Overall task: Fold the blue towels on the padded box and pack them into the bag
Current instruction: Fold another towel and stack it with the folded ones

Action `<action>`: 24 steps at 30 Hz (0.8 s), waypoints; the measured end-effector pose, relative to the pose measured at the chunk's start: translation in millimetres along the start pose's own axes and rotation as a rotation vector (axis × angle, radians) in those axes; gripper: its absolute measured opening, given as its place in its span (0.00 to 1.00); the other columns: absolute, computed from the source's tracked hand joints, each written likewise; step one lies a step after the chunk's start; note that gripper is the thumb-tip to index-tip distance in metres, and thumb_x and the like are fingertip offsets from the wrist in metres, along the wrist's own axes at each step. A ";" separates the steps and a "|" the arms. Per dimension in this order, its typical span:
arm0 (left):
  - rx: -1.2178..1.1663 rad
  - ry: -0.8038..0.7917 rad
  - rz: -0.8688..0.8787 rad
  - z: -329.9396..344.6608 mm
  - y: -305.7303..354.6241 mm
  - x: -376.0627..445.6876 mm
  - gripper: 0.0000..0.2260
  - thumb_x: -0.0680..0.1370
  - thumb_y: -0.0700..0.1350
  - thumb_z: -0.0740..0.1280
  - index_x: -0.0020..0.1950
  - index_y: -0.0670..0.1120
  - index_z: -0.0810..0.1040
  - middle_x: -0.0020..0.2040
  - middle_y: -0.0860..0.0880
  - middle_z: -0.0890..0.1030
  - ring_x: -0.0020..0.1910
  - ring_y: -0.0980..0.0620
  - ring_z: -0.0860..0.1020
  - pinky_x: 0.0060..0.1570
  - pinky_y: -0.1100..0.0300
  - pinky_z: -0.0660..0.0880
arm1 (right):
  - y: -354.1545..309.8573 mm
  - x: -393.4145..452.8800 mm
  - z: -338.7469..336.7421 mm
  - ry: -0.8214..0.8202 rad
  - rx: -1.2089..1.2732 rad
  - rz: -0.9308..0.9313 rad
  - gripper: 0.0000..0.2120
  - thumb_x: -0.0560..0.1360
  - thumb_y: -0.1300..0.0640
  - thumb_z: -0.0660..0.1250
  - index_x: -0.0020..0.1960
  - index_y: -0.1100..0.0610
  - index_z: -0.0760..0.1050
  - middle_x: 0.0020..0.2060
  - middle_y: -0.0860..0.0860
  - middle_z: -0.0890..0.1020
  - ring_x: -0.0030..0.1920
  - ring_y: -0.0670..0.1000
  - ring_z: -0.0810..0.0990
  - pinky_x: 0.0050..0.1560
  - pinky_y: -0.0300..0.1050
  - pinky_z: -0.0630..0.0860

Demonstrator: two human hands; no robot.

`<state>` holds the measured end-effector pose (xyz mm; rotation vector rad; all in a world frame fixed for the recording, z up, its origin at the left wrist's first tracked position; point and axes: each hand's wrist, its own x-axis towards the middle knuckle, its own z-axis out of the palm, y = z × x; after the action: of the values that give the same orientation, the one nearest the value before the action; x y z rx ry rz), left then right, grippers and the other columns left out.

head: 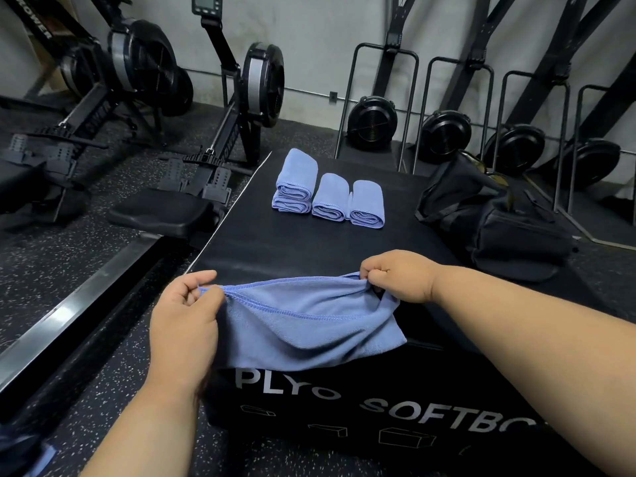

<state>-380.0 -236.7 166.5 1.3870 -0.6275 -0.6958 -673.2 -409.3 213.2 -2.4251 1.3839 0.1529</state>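
**A:** What is nearest the person?

**B:** Two bare forearms reach forward over the near edge of a black padded box [309, 242] printed with pale lettering on its front face. The left hand [184, 304] pinches one top corner of a blue towel [309, 321] between thumb and fingers. The right hand [395, 273] pinches the opposite top corner, its fingers curled tight round the cloth.

**A:** How does the towel hang?

**B:** Its stitched top hem stretches between the two hands, sagging a little in the middle. The rest drapes down over the box's near edge (partly covering the lettering).

**A:** And beyond the hands?

**B:** Further back on the box top, well apart from the hands, sit folded blue towels: a stack of two [295, 182] beyond the left hand, then a single one [331, 197], and another single one [367, 204] just beside it, the two touching. Beyond the right hand and off to its outer side sits a black bag [499, 222], its top gaping.

**A:** What is behind all that?

**B:** Rowing machines [206, 108] stand on speckled floor beyond the left hand, and black fan-wheel machines [447, 129] line the pale far wall.
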 end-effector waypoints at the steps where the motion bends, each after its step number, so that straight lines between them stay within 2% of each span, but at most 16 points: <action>1: 0.002 -0.004 0.000 0.5 0.0 -0.2 0.11 0.79 0.36 0.67 0.55 0.50 0.82 0.29 0.61 0.69 0.29 0.61 0.67 0.38 0.61 0.66 | -3.8 2.6 -3.6 -0.047 -0.036 -0.027 0.05 0.77 0.53 0.62 0.45 0.48 0.76 0.39 0.45 0.81 0.42 0.48 0.78 0.49 0.49 0.77; 2: 0.004 -0.006 0.000 1.7 -0.1 -0.2 0.11 0.79 0.36 0.67 0.55 0.50 0.82 0.29 0.61 0.69 0.29 0.61 0.67 0.37 0.62 0.66 | -9.0 5.5 -7.1 -0.096 -0.085 -0.054 0.03 0.76 0.54 0.64 0.46 0.47 0.75 0.40 0.45 0.80 0.42 0.48 0.77 0.48 0.48 0.75; 5: 0.002 -0.010 -0.004 5.8 0.2 0.6 0.11 0.79 0.35 0.66 0.55 0.50 0.82 0.28 0.61 0.69 0.28 0.62 0.67 0.32 0.70 0.66 | -22.0 15.7 -12.6 -0.228 -0.195 -0.088 0.10 0.71 0.55 0.72 0.44 0.42 0.73 0.47 0.47 0.78 0.43 0.49 0.76 0.47 0.48 0.75; 8: -0.017 -0.015 -0.023 8.9 1.1 1.7 0.12 0.79 0.35 0.66 0.56 0.50 0.82 0.29 0.61 0.70 0.29 0.62 0.67 0.35 0.67 0.66 | -27.6 22.1 -12.7 -0.292 -0.139 -0.070 0.08 0.66 0.54 0.72 0.37 0.44 0.73 0.50 0.58 0.81 0.38 0.51 0.76 0.42 0.51 0.77; 10: -0.026 -0.015 -0.031 9.4 0.9 2.5 0.12 0.79 0.35 0.66 0.56 0.49 0.82 0.29 0.61 0.69 0.29 0.62 0.67 0.35 0.67 0.67 | -29.2 20.7 -15.6 -0.280 -0.074 -0.067 0.07 0.66 0.56 0.72 0.37 0.47 0.74 0.51 0.62 0.81 0.37 0.50 0.76 0.39 0.49 0.76; 12: -0.025 -0.018 -0.030 9.2 1.1 2.6 0.12 0.79 0.35 0.66 0.55 0.49 0.82 0.29 0.60 0.69 0.29 0.62 0.67 0.33 0.70 0.67 | -29.5 18.1 -19.7 -0.257 -0.024 -0.096 0.07 0.67 0.56 0.71 0.37 0.50 0.74 0.51 0.61 0.80 0.39 0.51 0.76 0.39 0.48 0.75; 16: -0.031 -0.020 -0.039 10.6 0.8 3.4 0.12 0.79 0.35 0.67 0.56 0.50 0.83 0.31 0.59 0.71 0.30 0.62 0.68 0.39 0.63 0.67 | -31.1 16.2 -22.6 -0.201 -0.079 -0.109 0.09 0.68 0.58 0.73 0.38 0.53 0.72 0.49 0.49 0.73 0.40 0.51 0.77 0.39 0.49 0.77; 20: -0.044 -0.019 -0.046 13.6 0.0 4.3 0.12 0.78 0.35 0.67 0.56 0.49 0.83 0.34 0.57 0.72 0.31 0.62 0.69 0.40 0.61 0.67 | -36.0 19.9 -18.7 -0.138 -0.378 -0.096 0.10 0.68 0.48 0.74 0.41 0.50 0.74 0.48 0.46 0.71 0.44 0.53 0.78 0.48 0.53 0.79; 24: -0.053 -0.021 -0.047 12.3 0.1 5.2 0.12 0.79 0.35 0.67 0.56 0.49 0.83 0.31 0.59 0.71 0.31 0.61 0.68 0.38 0.63 0.66 | -41.9 25.1 -18.6 -0.189 -0.571 -0.058 0.17 0.74 0.34 0.64 0.43 0.48 0.78 0.46 0.46 0.72 0.49 0.54 0.77 0.55 0.53 0.78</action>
<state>-385.8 -248.7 167.6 1.3505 -0.5912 -0.7602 -625.8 -416.7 234.2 -2.7950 1.3121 0.8416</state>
